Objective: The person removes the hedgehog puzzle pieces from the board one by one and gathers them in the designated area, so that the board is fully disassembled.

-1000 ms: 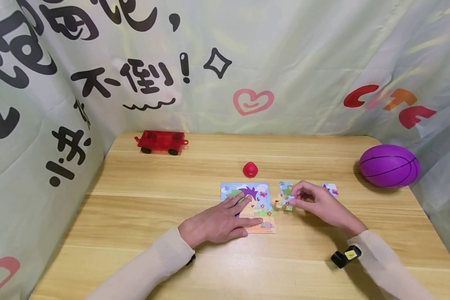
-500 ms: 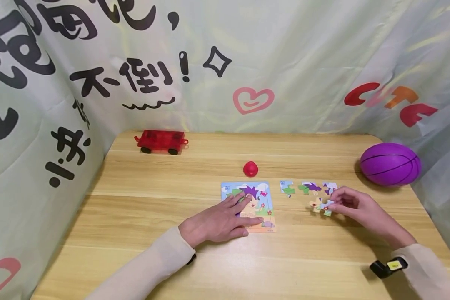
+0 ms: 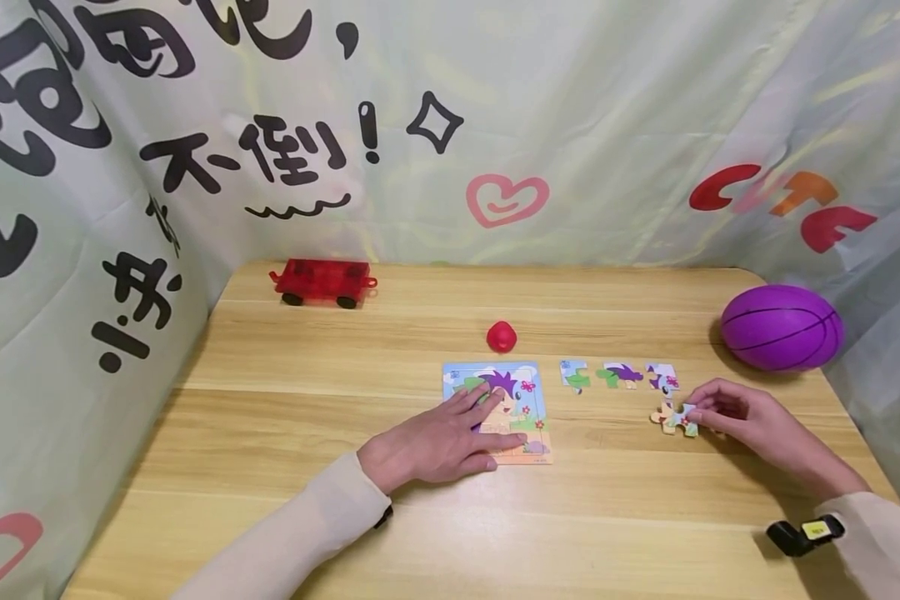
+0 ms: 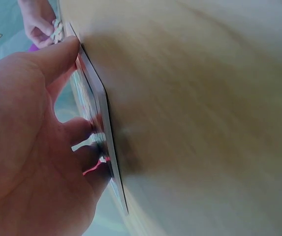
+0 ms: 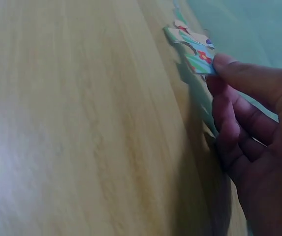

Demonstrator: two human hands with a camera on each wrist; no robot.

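The left hand [image 3: 438,446] lies flat with straight fingers on the puzzle board [image 3: 528,400], to keep it in place. Right of the board, the right hand [image 3: 750,425] pinches a puzzle piece [image 3: 673,417] on the table [image 3: 307,400].

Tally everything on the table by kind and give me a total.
Puzzle board, under the left hand: 1
Loose puzzle pieces: 4, three in a row, one pinched by the right hand
Red toy cart: 1
Small red toy: 1
Purple ball: 1
Total: 8
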